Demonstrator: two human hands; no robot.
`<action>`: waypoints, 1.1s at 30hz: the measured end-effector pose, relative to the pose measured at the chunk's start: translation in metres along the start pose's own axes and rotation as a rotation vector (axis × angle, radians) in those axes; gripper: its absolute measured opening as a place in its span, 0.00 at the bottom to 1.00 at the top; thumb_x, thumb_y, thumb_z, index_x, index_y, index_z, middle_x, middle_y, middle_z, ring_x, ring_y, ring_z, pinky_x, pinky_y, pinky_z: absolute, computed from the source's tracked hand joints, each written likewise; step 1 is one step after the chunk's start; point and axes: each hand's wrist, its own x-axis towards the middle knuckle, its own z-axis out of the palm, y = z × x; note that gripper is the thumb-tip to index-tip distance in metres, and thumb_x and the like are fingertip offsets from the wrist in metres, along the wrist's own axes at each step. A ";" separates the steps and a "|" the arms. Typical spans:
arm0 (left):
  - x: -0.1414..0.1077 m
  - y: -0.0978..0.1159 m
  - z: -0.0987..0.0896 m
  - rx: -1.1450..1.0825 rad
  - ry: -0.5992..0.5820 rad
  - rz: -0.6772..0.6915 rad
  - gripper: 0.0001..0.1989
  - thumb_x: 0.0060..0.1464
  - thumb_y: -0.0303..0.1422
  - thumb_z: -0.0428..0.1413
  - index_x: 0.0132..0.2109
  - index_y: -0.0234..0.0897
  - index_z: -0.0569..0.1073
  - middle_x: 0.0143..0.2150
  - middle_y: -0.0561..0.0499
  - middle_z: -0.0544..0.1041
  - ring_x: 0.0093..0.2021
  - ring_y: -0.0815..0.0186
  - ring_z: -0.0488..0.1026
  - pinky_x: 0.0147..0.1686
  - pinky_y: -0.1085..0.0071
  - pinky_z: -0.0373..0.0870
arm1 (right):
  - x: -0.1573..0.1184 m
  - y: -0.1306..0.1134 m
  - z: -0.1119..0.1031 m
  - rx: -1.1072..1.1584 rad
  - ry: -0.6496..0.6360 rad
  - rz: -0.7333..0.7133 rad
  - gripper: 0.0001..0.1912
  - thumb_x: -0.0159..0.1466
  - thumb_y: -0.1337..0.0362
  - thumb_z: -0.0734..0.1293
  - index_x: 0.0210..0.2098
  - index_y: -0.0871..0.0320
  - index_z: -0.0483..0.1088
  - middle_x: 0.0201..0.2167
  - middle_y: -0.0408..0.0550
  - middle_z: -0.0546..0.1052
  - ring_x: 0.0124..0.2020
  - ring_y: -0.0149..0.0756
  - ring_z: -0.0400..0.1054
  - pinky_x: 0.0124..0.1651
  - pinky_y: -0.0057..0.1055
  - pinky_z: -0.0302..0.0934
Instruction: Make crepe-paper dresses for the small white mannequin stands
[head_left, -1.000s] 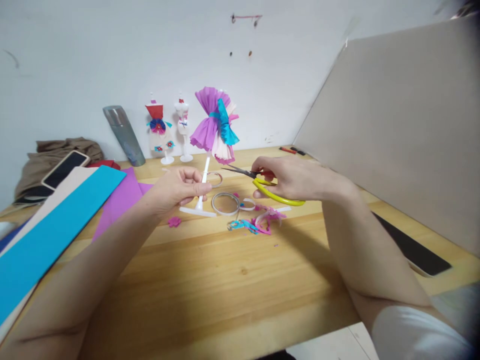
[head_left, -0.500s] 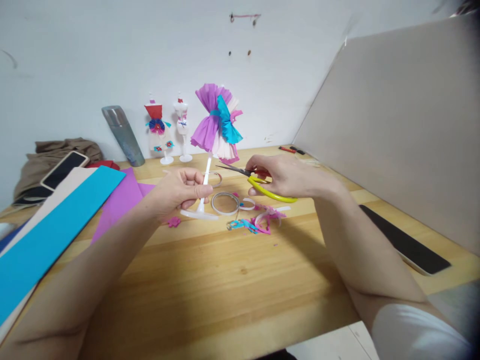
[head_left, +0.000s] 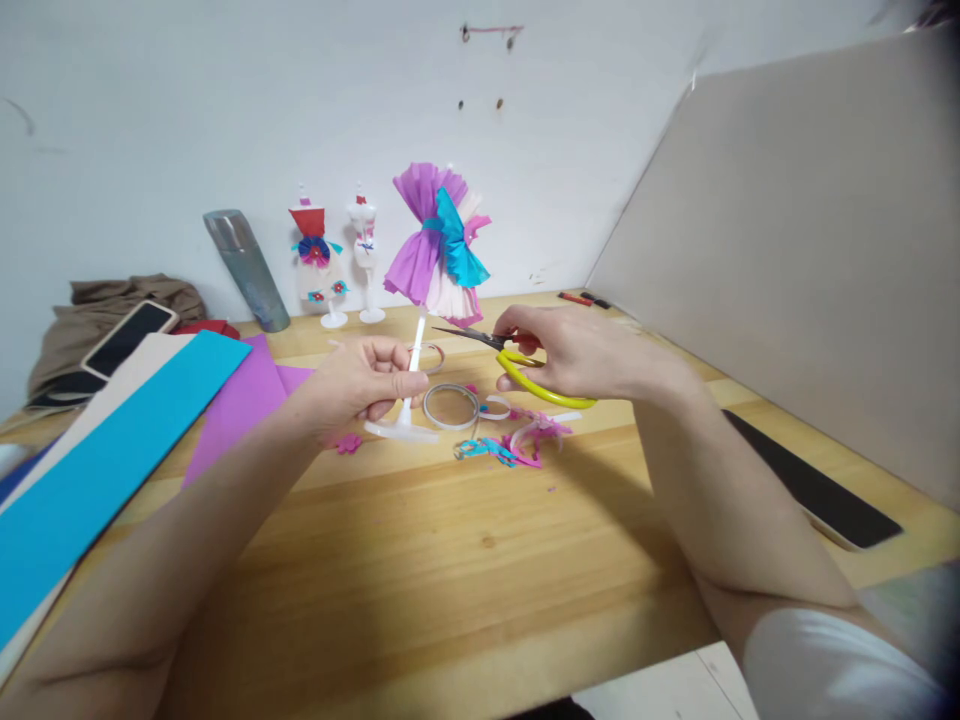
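My left hand [head_left: 379, 378] is wrapped round the white stem of a small stand [head_left: 417, 345], just above its round base. On top of the stand sits a pleated paper dress [head_left: 418, 262] in purple, pale pink and magenta, with a blue fan-shaped piece [head_left: 459, 245] at its side. My right hand [head_left: 559, 350] holds scissors [head_left: 540, 388] with yellow handles. Their dark blades look closed and point left, a little below the dress hem. Under the hands lie a roll of tape [head_left: 451, 407] and blue and pink paper scraps [head_left: 514, 445].
Two small dress forms [head_left: 315, 260] and a grey-green bottle [head_left: 247, 270] stand by the wall. Blue, purple and pale paper sheets [head_left: 127, 460] lie left, beside a phone [head_left: 129, 340] and brown cloth [head_left: 142, 292]. A long black object [head_left: 814, 480] lies right.
The stand and its paper dress have shifted very slightly right and up in my left hand. The scissors have barely moved.
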 end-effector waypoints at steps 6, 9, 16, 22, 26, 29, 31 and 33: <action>-0.001 0.002 0.001 0.024 0.011 -0.013 0.17 0.39 0.38 0.66 0.27 0.38 0.66 0.18 0.59 0.70 0.13 0.79 0.53 0.14 0.78 0.47 | 0.000 0.001 0.000 -0.086 -0.017 0.028 0.17 0.63 0.54 0.63 0.48 0.56 0.70 0.41 0.53 0.80 0.39 0.47 0.74 0.35 0.35 0.58; -0.001 0.002 0.001 0.022 0.011 -0.018 0.17 0.39 0.38 0.66 0.27 0.38 0.66 0.19 0.58 0.71 0.13 0.80 0.53 0.14 0.78 0.47 | -0.001 0.001 0.000 -0.124 -0.002 0.050 0.18 0.63 0.54 0.64 0.48 0.56 0.70 0.41 0.53 0.80 0.39 0.47 0.73 0.35 0.35 0.58; 0.000 0.000 0.000 -0.008 -0.006 -0.003 0.16 0.39 0.37 0.67 0.27 0.38 0.66 0.17 0.59 0.69 0.13 0.79 0.54 0.14 0.78 0.48 | -0.005 -0.008 -0.006 -0.097 -0.035 -0.007 0.18 0.63 0.58 0.62 0.49 0.61 0.69 0.44 0.58 0.79 0.41 0.45 0.72 0.37 0.33 0.57; 0.000 -0.001 -0.001 -0.007 -0.021 -0.017 0.16 0.41 0.38 0.67 0.27 0.38 0.66 0.13 0.61 0.64 0.12 0.78 0.53 0.13 0.78 0.48 | -0.005 -0.009 -0.007 -0.072 -0.023 0.002 0.19 0.63 0.58 0.62 0.50 0.62 0.69 0.44 0.59 0.79 0.41 0.45 0.71 0.39 0.34 0.57; 0.001 -0.004 -0.001 -0.033 -0.040 -0.007 0.16 0.41 0.37 0.67 0.27 0.38 0.66 0.12 0.62 0.63 0.11 0.79 0.52 0.13 0.79 0.48 | -0.003 -0.007 -0.006 -0.062 -0.044 0.014 0.19 0.64 0.57 0.62 0.50 0.61 0.69 0.43 0.57 0.79 0.41 0.44 0.71 0.37 0.32 0.56; 0.002 -0.006 -0.001 -0.046 -0.032 0.012 0.16 0.41 0.36 0.67 0.27 0.37 0.67 0.15 0.60 0.67 0.12 0.80 0.52 0.14 0.80 0.47 | -0.002 -0.003 -0.003 -0.074 -0.092 0.028 0.18 0.63 0.59 0.62 0.49 0.61 0.70 0.43 0.56 0.79 0.40 0.43 0.71 0.36 0.31 0.56; 0.003 -0.007 -0.001 -0.051 -0.026 0.021 0.15 0.42 0.35 0.67 0.27 0.36 0.67 0.17 0.59 0.69 0.12 0.81 0.53 0.14 0.81 0.47 | -0.001 0.000 -0.002 -0.071 -0.117 0.015 0.18 0.63 0.60 0.62 0.49 0.61 0.70 0.43 0.56 0.79 0.40 0.42 0.71 0.36 0.31 0.56; 0.004 -0.008 -0.002 -0.055 -0.030 0.023 0.14 0.42 0.34 0.67 0.27 0.36 0.67 0.17 0.58 0.70 0.12 0.81 0.53 0.14 0.81 0.47 | -0.001 0.002 -0.001 -0.069 -0.100 0.000 0.18 0.63 0.61 0.61 0.50 0.62 0.69 0.43 0.56 0.78 0.41 0.43 0.71 0.37 0.31 0.57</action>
